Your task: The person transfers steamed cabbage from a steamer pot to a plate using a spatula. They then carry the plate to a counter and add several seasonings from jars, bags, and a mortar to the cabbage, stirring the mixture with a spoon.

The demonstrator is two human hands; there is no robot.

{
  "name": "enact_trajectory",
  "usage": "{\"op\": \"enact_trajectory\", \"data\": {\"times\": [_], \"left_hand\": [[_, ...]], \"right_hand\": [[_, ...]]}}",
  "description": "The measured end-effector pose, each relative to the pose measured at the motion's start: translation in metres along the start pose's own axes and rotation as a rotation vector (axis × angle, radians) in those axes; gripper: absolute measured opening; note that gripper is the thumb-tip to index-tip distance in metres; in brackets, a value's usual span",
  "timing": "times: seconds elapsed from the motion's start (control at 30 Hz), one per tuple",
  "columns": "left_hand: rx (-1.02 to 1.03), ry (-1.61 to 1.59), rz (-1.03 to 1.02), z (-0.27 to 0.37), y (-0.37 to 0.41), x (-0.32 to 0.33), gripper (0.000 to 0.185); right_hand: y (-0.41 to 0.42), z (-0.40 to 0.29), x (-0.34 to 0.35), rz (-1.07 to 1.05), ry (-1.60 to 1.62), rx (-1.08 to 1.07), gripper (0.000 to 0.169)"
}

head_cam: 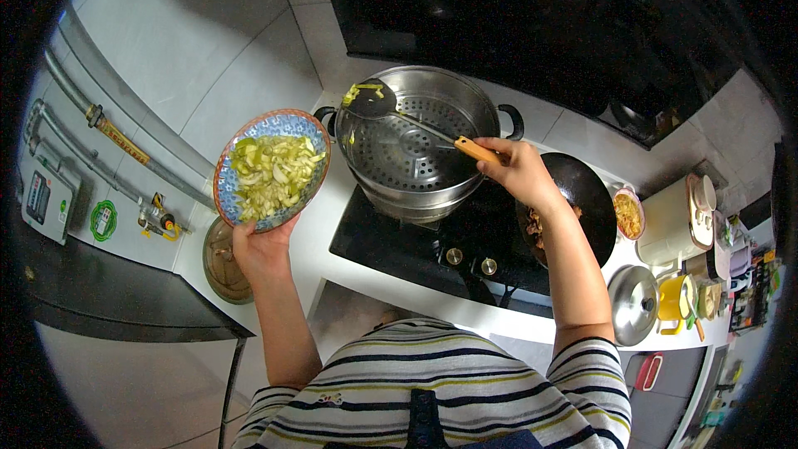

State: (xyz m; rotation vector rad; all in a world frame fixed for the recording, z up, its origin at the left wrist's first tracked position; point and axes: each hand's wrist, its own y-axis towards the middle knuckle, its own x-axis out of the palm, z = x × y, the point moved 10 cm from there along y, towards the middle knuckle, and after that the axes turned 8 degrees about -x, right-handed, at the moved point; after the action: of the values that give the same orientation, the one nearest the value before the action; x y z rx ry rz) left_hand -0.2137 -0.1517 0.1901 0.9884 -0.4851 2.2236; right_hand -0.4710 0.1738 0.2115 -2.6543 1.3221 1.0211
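My left hand (267, 252) holds a blue patterned bowl (227, 190) by its near rim, tilted, with chopped pale-green vegetable (271, 171) in it. The wooden handle (477, 150) of a dark ladle or spatula is gripped in my right hand (520, 171). Its broad head (374, 103) carries a few green pieces over the left rim of a steel steamer pot (430, 199). Inside the pot shows a perforated steamer plate (414, 146). To the right, partly hidden by my right forearm, a black wok (592, 212) holds browned food pieces (535, 227).
The pot and wok stand on a black glass hob (386, 243) with two knobs. Right of them are a small bowl of shredded food (627, 215), a steel lid (629, 312) and a yellow cup (672, 299). A glass lid (224, 271) lies beneath the left bowl; a gas valve (156, 218) is at left.
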Motion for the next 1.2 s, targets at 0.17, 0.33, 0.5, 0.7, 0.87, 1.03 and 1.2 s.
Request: {"op": "enact_trajectory", "data": {"times": [0.17,0.33,0.5,0.7,0.87,1.03,1.2], "left_hand": [[-0.063,-0.053,-0.05,-0.005,0.011,-0.008,0.075],[-0.064,-0.017,-0.097,-0.008,0.006,0.007,0.073],[-0.113,-0.026,-0.144,-0.015,0.004,0.021,0.07],[-0.102,-0.031,-0.151,-0.018,0.004,0.025,0.071],[-0.073,-0.052,-0.089,-0.017,0.007,0.01,0.071],[-0.054,-0.053,-0.06,-0.016,0.012,0.005,0.072],[-0.017,-0.016,-0.06,-0.01,0.011,0.002,0.071]], "right_hand": [[-0.022,-0.032,-0.023,0.133,-0.149,-0.106,0.042],[-0.062,-0.124,-0.025,0.272,-0.54,-0.416,0.049],[-0.101,-0.166,0.016,0.328,-1.122,-0.847,0.059],[-0.09,-0.152,-0.006,0.331,-0.955,-0.676,0.056],[-0.063,-0.109,-0.034,0.366,-0.443,-0.341,0.05],[-0.037,-0.063,-0.013,0.344,-0.541,-0.264,0.05],[-0.016,-0.06,0.01,0.33,-0.705,-0.305,0.043]]}}
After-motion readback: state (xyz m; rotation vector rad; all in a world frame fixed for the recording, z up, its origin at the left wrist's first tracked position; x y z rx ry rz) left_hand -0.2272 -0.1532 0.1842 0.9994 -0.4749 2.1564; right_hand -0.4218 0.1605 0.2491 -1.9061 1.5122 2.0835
